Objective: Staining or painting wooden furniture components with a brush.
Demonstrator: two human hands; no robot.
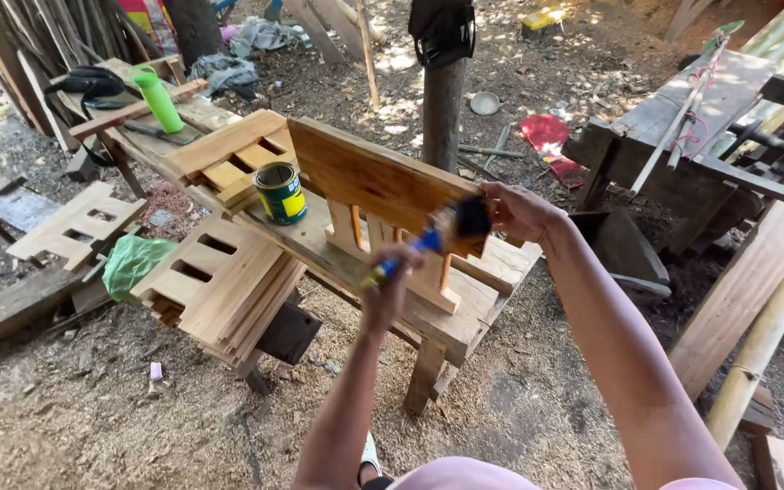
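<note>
The left hand (390,289) is closed around the blue-and-yellow handle of a paintbrush (437,234), whose dark bristle head lies against the right end of a varnished wooden panel (376,177). The right hand (517,210) grips that same end of the panel, fingers wrapped over its edge just beside the bristles, holding the piece tilted up on its slatted lower part. The panel stands on a rough plank workbench (465,318). To its left on the bench sits an open tin of finish (279,192), green and yellow, touching a stack of unfinished slatted panels (233,154). Further back stands a green bottle (158,98); more slatted panels (220,286) hang off the bench's near edge above sawdust-covered ground.

The likeliest trouble is the brush smearing the gripping fingers, since they sit so close to the bristles. The tilted panel could also slip on its narrow footing if that grip loosens, and the open tin stands near enough to be knocked.
</note>
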